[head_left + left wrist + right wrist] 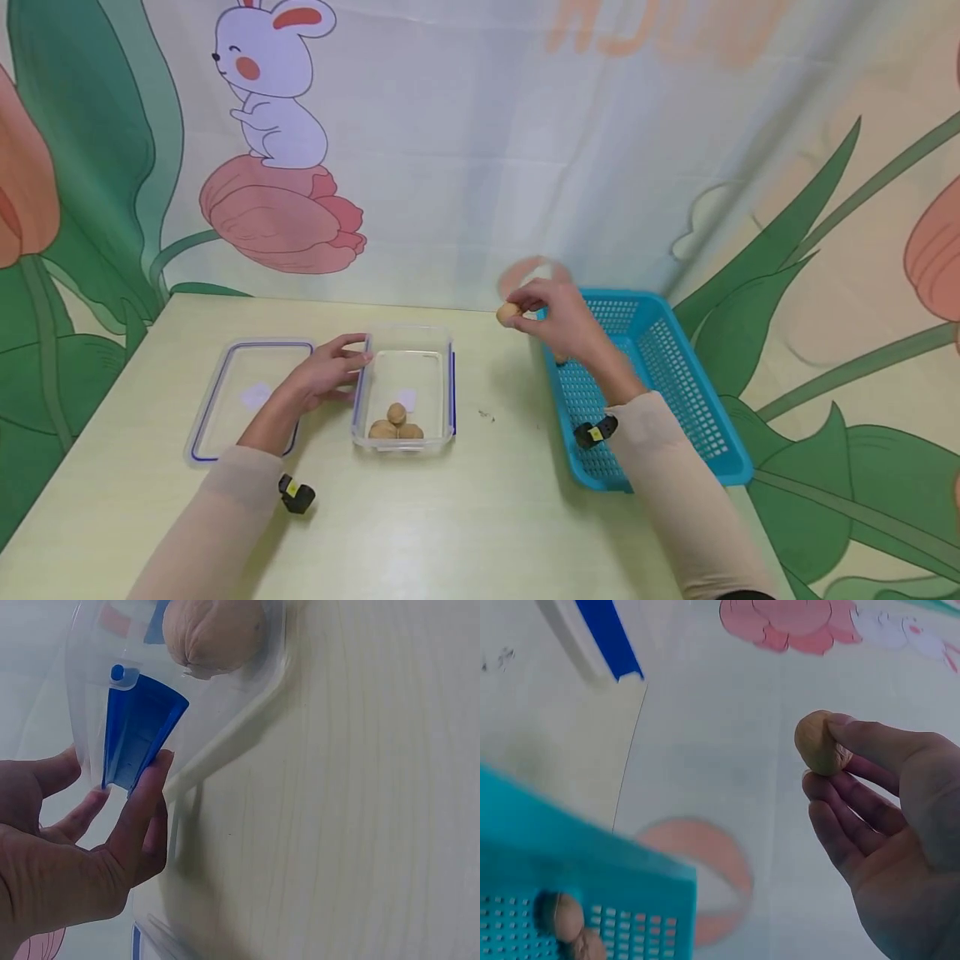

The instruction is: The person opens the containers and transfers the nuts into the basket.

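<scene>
My right hand (558,321) pinches a walnut (821,742) between thumb and fingertips, raised by the far left corner of the blue plastic basket (693,375). A clear food container (405,445) stands to its left, lidless, with three walnuts (397,413) gathered at its near end. At the container's left side, my left hand (326,375) holds the wall by its blue latch (139,735), fingers around the latch's lower end. More walnuts (568,917) lie in the basket, mostly hidden by my right arm in the head view.
The container's clear lid (213,387) with a blue seal lies flat on the table (480,517), left of the container and partly under my left arm. Small dark crumbs (487,415) dot the table between container and basket. A printed curtain (450,167) hangs behind the table.
</scene>
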A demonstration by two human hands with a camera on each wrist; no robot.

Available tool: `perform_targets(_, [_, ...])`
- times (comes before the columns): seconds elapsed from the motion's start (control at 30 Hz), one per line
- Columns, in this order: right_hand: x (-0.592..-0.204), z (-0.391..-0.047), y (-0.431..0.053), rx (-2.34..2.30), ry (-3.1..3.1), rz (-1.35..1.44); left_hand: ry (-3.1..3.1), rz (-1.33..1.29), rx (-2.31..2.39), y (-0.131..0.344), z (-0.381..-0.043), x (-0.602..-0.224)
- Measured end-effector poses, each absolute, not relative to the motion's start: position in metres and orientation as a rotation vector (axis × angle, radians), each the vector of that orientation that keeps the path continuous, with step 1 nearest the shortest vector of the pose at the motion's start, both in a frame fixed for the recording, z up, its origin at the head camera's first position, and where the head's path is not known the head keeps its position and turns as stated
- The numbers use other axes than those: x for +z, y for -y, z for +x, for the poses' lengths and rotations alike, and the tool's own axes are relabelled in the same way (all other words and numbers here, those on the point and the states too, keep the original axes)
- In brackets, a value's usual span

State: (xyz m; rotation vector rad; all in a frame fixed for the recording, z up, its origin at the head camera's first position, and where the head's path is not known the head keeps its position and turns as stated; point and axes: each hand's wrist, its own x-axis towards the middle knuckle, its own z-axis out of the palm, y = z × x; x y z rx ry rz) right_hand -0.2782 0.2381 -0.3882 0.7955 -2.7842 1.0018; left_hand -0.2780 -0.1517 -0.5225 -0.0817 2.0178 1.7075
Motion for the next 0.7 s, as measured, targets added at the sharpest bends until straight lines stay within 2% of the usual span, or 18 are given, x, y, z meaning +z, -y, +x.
perform_targets(0.33, [-0.407, -0.279, -0.298, 1.081, 2.742, 0.472, -2.013, -0.087, 1.716, 0.154, -0.277, -0.521])
perform_targets(0.7, [-0.451, -0.292, -0.35, 0.978, 2.826, 0.219, -2.006, -0.091, 1.722, 0.152, -0.277, -0.521])
